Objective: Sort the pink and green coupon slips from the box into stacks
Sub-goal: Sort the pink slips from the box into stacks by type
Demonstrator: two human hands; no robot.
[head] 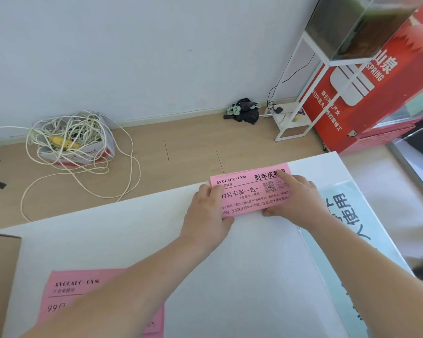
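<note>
Stacks, two: near stack [66,296]; far stack [249,192] in left hand [205,211], right hand [300,198].

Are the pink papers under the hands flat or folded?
Flat: the pink papers lie spread on the table, print up, left hand and right hand holding the ends.

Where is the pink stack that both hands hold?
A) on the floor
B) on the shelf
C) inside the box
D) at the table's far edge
D: the left hand and right hand hold the stack at the far edge of the table.
</note>
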